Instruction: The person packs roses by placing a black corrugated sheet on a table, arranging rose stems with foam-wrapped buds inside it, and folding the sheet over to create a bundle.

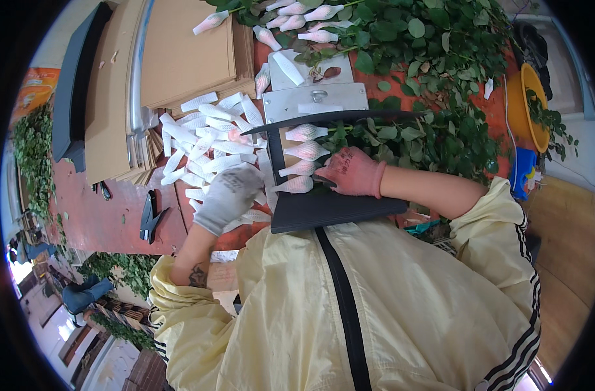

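Observation:
My left hand (pixel 231 195), in a white-grey knitted glove, rests over the right edge of a pile of white foam mesh sleeves (pixel 204 129); its fingertips and anything under them are hidden. My right hand (pixel 348 172), in a red glove, is at the lowest netted rose head (pixel 297 184) of a short column, by the stem side; whether its fingers grip a stem cannot be told. Several sleeved pink roses (pixel 307 150) lie side by side in a black-sided holder (pixel 334 210), their leafy stems pointing right. A metal plate with a ring bolt (pixel 315 100) sits behind them.
Cardboard sheets (pixel 187 49) stand at the back left. A black stapler (pixel 151 217) lies on the red table (pixel 101 215). More sleeved roses (pixel 293 22) and a heap of leafy stems (pixel 424 44) fill the back right. A yellow basin (pixel 534 107) stands at the right edge.

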Demonstrator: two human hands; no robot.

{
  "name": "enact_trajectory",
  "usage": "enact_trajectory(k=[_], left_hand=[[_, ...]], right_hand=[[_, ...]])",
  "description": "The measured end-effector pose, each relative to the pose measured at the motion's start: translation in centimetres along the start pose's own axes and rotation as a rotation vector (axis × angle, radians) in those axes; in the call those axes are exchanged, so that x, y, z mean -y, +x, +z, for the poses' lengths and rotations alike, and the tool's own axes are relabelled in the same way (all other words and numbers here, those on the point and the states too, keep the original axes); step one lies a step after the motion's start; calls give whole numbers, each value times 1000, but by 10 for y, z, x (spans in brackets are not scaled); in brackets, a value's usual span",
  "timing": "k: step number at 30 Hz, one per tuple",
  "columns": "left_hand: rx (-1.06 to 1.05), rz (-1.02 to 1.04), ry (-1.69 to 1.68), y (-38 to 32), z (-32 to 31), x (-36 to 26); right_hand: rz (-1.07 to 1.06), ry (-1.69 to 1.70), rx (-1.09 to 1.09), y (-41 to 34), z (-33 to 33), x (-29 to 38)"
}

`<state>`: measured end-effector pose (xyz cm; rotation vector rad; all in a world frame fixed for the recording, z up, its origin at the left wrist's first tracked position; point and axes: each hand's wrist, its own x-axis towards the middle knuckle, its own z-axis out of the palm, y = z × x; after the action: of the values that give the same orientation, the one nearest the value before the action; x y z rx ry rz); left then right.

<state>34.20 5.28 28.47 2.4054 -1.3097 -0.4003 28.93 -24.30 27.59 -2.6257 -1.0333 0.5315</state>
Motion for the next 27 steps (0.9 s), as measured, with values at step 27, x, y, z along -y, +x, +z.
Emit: enact_trajectory(k=[27], left_hand=[[124,-21,-232,30,-22,-49]], right_hand=[[-31,-119,66,2,-17,9]])
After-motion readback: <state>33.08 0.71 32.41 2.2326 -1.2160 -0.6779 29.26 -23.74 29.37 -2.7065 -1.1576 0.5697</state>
